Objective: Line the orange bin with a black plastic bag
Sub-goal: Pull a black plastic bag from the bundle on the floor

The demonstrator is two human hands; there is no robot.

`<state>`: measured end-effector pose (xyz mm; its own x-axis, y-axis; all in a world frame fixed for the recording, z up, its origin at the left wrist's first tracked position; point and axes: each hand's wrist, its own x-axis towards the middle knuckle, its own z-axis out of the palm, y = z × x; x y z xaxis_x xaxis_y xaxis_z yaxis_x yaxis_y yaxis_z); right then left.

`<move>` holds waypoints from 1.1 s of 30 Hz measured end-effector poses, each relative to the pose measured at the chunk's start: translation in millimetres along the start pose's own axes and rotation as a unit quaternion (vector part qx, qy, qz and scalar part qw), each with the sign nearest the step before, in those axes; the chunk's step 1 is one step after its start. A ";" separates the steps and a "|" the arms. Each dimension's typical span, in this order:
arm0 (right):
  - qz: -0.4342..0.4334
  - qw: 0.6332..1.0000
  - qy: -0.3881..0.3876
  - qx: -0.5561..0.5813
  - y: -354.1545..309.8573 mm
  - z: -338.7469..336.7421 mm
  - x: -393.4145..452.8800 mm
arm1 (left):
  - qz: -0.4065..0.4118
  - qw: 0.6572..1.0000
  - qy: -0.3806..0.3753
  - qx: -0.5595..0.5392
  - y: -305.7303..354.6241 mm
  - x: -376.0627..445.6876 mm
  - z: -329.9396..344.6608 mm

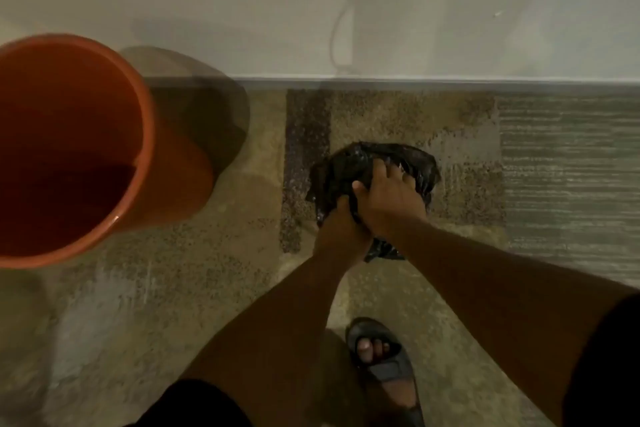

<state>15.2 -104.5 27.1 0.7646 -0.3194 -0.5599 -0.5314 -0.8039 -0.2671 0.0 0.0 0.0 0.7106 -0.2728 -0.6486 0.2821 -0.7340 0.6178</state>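
Bare forearms, dark short sleeve (602, 367), dark shorts (194, 406), dark open-toed sandal (384, 367)

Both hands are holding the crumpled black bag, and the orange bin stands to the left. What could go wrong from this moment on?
1. The black plastic bag is still bunched up between the left hand and right hand; pulling hard to find its mouth could tear the thin film.
2. The orange bin stands apart to the left with nothing holding it, so stretching the bag over its rim may tip or slide it.
3. A hanging bag could catch under the sandal.
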 end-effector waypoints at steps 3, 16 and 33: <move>0.030 1.000 0.004 -0.004 10.4 14.4 6.6 | -0.015 0.999 0.022 -0.048 -5.9 4.6 14.5; 0.065 0.995 0.013 0.068 29.3 24.2 5.2 | -0.010 0.976 -0.017 -0.219 -8.2 -16.0 32.5; -0.168 0.981 0.071 0.064 -87.8 -54.2 -136.1 | -0.078 0.920 0.134 -0.360 60.2 -142.6 -133.8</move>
<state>-22.4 -17.6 169.2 0.9426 -0.1211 -0.3111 -0.2753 -0.8092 -0.5191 1.9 77.9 189.2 0.7320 0.0351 -0.6805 0.6789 -0.1225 0.7240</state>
